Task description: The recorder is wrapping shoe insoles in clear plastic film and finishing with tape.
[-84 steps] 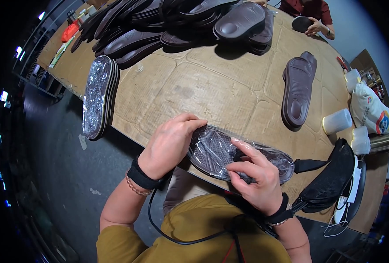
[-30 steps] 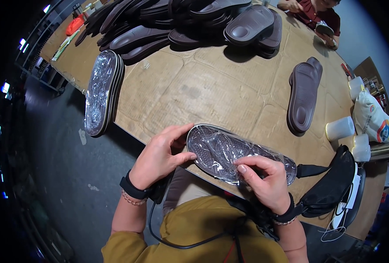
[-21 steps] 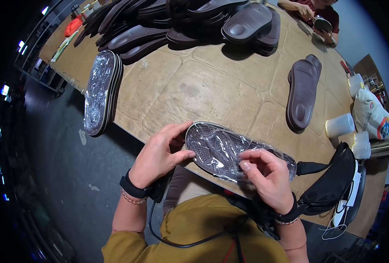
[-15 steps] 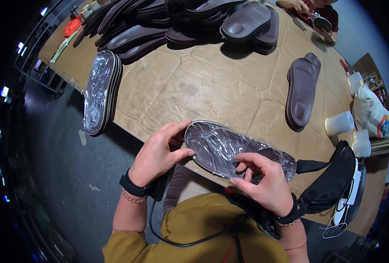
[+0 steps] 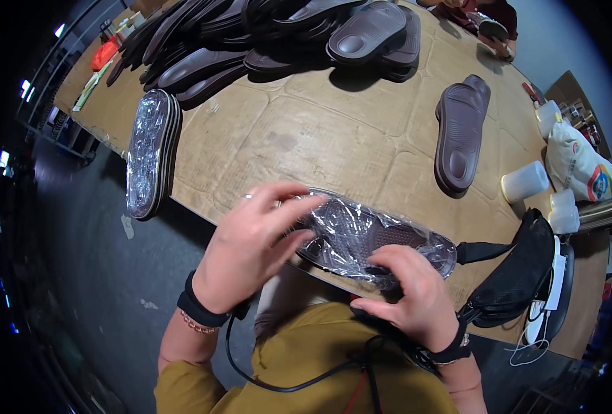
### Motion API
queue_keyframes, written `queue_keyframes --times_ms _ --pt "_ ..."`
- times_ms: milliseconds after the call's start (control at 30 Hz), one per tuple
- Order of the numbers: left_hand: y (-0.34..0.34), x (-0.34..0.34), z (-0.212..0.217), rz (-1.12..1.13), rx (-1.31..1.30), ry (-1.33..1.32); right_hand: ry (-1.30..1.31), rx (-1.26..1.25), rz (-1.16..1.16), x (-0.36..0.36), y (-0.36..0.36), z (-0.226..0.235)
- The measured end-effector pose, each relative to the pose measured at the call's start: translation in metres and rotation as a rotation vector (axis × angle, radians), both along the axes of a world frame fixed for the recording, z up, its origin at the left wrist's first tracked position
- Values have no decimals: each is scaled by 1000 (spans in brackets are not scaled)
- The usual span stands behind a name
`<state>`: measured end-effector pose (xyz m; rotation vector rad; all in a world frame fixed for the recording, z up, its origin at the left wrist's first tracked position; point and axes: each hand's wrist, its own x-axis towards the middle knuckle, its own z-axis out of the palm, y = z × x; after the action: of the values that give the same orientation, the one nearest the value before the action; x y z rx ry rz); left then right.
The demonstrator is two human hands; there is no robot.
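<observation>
In front of me a dark brown shoe sole (image 5: 402,239) under crinkled clear plastic film (image 5: 344,234) lies across the table's near edge. My left hand (image 5: 254,238) is over its left end, thumb and fingers apart, the fingertips at the film; it covers part of that end. My right hand (image 5: 413,297) is at the near side towards the right end. Its fingers are curled over the film and its thumb stands apart, with nothing visibly gripped between them. A stack of film-topped soles (image 5: 150,152) sits at the table's left edge.
Loose brown soles (image 5: 368,34) are heaped at the far side. More soles (image 5: 461,138) lie at the right, near white rolls (image 5: 525,183), a white bag (image 5: 575,162) and a black pouch (image 5: 520,272). Another person (image 5: 502,21) holds a sole at the far right.
My left hand has shifted from gripping the sole's left end to over the film, its fingers now spread. My right hand's thumb and fingers have opened wider. The view has shifted slightly.
</observation>
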<state>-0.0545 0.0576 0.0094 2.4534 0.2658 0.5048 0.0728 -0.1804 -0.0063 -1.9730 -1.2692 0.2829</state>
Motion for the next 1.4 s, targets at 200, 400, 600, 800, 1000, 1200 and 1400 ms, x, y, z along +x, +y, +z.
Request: queue_keyframes --times_ms 200,400,600,800,1000,1200,1400 --pt "-29 32 23 -610 290 -14 -199 -103 104 -3 -11 -1" --pt "-61 41 15 -605 161 93 -154 1 -183 4 -30 21" --pt "-78 65 14 -505 -52 448 -210 -137 -553 12 -68 16" --pt "-90 95 5 -454 -69 490 -112 -218 -526 13 -83 5" --pt "-96 110 5 -441 -252 468 -164 -195 -362 21 -76 4" --pt "-100 118 28 -395 -325 609 -169 -252 -331 22 -74 -7" --pt "-94 116 3 -479 -711 592 -166 -272 -346 22 -72 -6"
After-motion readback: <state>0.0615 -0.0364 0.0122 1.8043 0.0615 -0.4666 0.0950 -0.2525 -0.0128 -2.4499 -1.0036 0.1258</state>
